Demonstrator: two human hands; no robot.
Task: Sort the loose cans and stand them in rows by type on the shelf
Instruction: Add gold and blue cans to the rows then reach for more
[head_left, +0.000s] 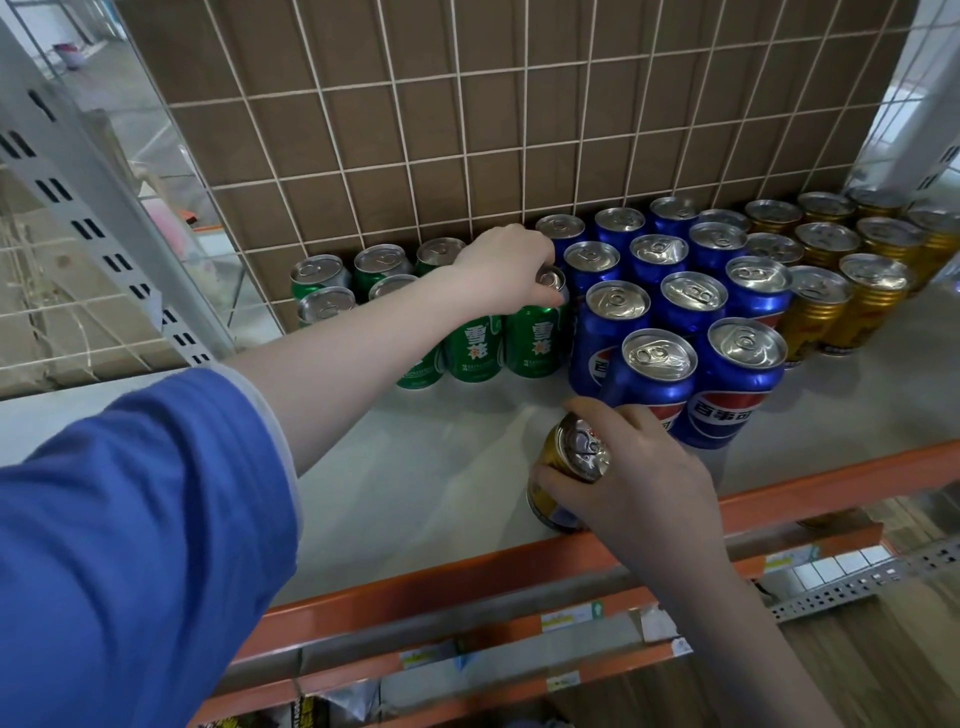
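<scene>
Left hand (506, 262): reaches far over the shelf (415, 467), fingers curled down on the top of a green can (535, 338).
Green can: stands at the right end of the green row, just beside the blue cans (727, 384).
Right hand (628, 467): wraps around a gold can (566, 467).
Gold can: tilted, near the shelf's front edge, under that hand.
Gold row (852, 291): far right.
</scene>
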